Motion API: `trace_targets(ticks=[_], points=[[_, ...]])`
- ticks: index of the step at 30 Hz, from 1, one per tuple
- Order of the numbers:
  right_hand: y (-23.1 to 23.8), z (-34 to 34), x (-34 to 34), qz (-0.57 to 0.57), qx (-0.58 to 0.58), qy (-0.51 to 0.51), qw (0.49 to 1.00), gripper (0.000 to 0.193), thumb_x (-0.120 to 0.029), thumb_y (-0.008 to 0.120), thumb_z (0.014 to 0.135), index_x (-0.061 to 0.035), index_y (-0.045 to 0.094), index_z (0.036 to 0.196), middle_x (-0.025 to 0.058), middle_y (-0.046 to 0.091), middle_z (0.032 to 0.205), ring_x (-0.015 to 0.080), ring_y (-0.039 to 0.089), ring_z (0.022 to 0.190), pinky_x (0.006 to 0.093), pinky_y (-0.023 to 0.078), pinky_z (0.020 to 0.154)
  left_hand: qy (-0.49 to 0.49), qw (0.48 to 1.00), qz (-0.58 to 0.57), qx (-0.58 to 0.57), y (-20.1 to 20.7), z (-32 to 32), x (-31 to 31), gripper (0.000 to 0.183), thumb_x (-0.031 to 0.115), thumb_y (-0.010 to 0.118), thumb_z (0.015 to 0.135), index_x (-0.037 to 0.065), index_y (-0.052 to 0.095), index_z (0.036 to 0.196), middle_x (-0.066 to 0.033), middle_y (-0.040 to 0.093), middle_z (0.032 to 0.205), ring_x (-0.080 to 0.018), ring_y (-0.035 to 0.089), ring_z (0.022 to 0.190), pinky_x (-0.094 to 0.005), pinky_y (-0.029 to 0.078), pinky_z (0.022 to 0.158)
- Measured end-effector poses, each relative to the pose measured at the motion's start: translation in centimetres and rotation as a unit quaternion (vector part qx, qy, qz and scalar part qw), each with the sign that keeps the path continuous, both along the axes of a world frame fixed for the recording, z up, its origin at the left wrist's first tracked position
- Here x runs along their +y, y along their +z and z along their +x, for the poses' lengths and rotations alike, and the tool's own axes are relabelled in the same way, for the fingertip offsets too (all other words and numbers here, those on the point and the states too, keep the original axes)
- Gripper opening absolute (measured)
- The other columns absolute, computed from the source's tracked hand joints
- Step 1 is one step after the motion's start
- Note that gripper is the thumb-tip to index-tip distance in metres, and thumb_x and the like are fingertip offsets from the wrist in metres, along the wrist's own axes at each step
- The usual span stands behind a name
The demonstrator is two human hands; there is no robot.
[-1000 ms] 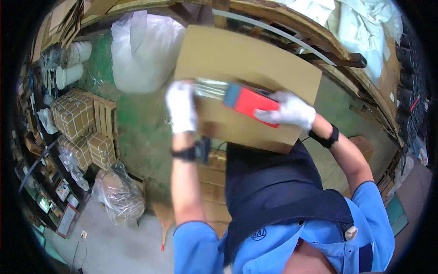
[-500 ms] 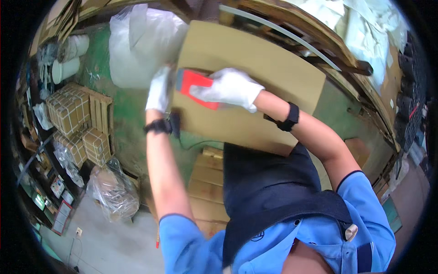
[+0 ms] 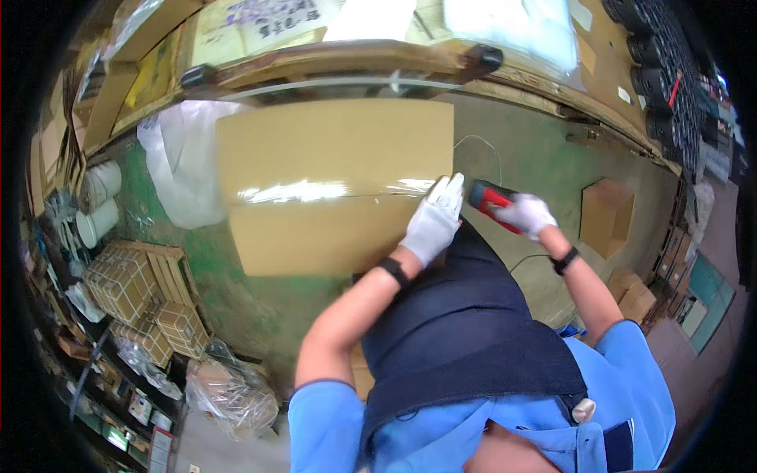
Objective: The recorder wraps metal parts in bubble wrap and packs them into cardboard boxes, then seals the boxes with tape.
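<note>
Writing: purple and black characters are borne by a pale sheet (image 3: pixel 268 27) on the wooden table (image 3: pixel 335 61) beyond the box
Box: a large brown cardboard box (image 3: pixel 339 146) is held out between the table edge and the dark apron (image 3: pixel 473 315), its taped face turned up
Tape: a shiny clear strip (image 3: pixel 296 191) is run along the middle seam
Left hand (image 3: pixel 434 225): white-gloved, opened flat and laid on the right end of the box by the seam, fingers stretched upward, elbow bent outward
Right hand (image 3: pixel 527 214): white-gloved, closed around a red and dark tape dispenser (image 3: pixel 490 195), which is held just beside the right edge of the box, forearm angled up and inward
Wrists: both are circled by black bands (image 3: pixel 393 272)
</note>
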State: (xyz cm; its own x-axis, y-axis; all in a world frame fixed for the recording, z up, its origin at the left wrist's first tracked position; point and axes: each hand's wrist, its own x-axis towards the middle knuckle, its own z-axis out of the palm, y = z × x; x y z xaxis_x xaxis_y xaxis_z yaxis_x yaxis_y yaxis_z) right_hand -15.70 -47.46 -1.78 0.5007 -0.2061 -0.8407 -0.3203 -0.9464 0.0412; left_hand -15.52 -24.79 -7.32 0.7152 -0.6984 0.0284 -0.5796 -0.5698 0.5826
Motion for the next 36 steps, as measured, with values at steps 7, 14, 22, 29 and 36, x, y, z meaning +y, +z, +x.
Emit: trace_targets(ticks=[7,14,22,29,36], points=[[-8.6,-0.2,1.9,0.033,0.011,0.058,0.998,0.057,-0.059,0.050,0.083,-0.0078,0.071,0.096,0.0194,0.068,0.100,0.0355,0.066,0.094,0.0413,0.050,0.082,-0.246,0.911,0.331,-0.026,-2.7,-1.1,-5.0,0.032,0.023,0.055,0.081,-0.001,0.072,0.090,-0.0169,0.070,0.085,-0.0342,0.063,0.086,-0.0485,0.033,0.106],[-8.7,9.9,-3.1,0.084,-0.288,-0.043,0.953,0.066,-0.067,0.055,0.078,-0.0094,0.063,0.108,0.0221,0.068,0.090,0.0398,0.065,0.090,0.0462,0.050,0.078,0.101,0.983,-0.061,0.143,5.2,-0.5,1.4,0.015,0.021,0.058,0.085,0.011,0.067,0.089,-0.0117,0.063,0.069,-0.0292,0.062,0.069,-0.0428,0.050,0.065],[-23.1,23.8,-7.8,0.082,-0.384,0.466,0.793,0.023,-0.025,0.051,0.085,-0.0086,0.066,0.079,0.0140,0.068,0.085,0.0312,0.064,0.080,0.0428,0.049,0.071,0.576,0.816,0.033,0.031,7.7,-11.6,13.0,0.017,0.018,0.052,0.087,0.009,0.066,0.090,-0.0119,0.064,0.070,-0.0300,0.062,0.063,-0.0415,0.049,0.059],[-23.3,22.8,-3.1,0.009,-0.311,0.432,0.846,0.034,-0.034,0.050,0.089,-0.0056,0.069,0.093,0.0156,0.069,0.094,0.0322,0.066,0.084,0.0436,0.053,0.068,0.761,0.577,0.196,0.222,5.8,-27.9,8.8,0.021,0.027,0.056,0.084,0.010,0.067,0.087,-0.0116,0.066,0.082,-0.0323,0.064,0.071,-0.0446,0.051,0.063],[-18.2,19.0,-1.5,0.446,-0.149,-0.301,0.830,0.043,-0.039,0.052,0.093,-0.0093,0.057,0.124,0.0043,0.060,0.118,0.0220,0.057,0.104,0.0355,0.046,0.089,0.762,0.547,0.054,0.342,2.6,-30.5,8.2,0.033,0.031,0.053,0.079,0.007,0.069,0.095,-0.0193,0.066,0.101,-0.0376,0.062,0.094,-0.0462,0.049,0.084]])
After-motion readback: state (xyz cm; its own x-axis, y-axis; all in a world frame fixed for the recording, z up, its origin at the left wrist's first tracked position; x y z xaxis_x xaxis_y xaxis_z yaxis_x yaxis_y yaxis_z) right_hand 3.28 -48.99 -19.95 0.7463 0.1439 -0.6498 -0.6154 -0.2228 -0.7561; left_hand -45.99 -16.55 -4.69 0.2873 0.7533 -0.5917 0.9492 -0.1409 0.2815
